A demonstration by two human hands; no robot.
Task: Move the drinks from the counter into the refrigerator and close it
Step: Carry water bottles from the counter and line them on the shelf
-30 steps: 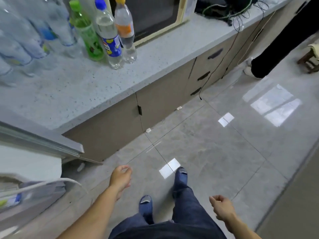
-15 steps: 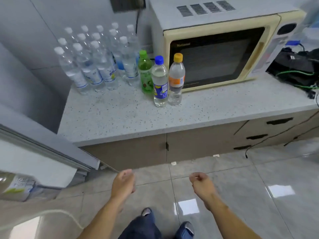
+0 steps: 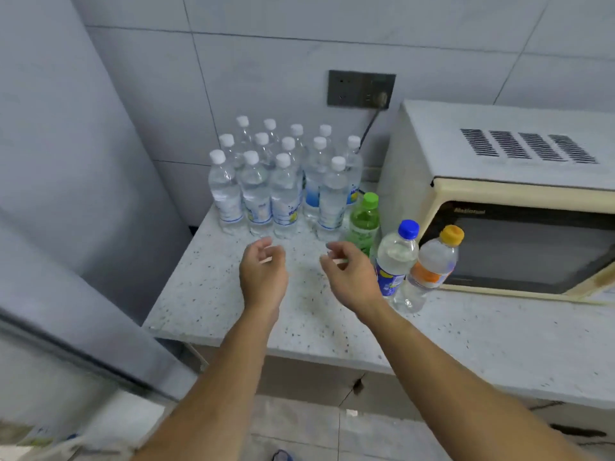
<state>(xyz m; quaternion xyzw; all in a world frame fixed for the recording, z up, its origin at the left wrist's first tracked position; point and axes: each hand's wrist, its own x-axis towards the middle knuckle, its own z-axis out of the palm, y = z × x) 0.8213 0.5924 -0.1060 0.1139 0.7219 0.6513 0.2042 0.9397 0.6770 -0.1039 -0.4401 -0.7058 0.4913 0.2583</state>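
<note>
Several clear water bottles (image 3: 283,194) with white caps stand in a cluster at the back of the speckled counter (image 3: 299,314). To their right stand a green bottle (image 3: 364,224), a blue-capped bottle (image 3: 394,261) and an orange-capped bottle (image 3: 432,264). My left hand (image 3: 263,274) hovers over the counter just in front of the water bottles, fingers loosely curled, holding nothing. My right hand (image 3: 349,274) hovers beside the green bottle, also empty. The open refrigerator door (image 3: 66,294) fills the left side.
A cream microwave (image 3: 519,207) sits on the counter at the right, close behind the coloured bottles. A wall socket (image 3: 361,89) with a plugged cord is above the water bottles. Cabinet fronts and tiled floor lie below the counter edge.
The view has swung up from the floor to the counter. Both hands have risen from near my legs to above the counter, close to the bottles.
</note>
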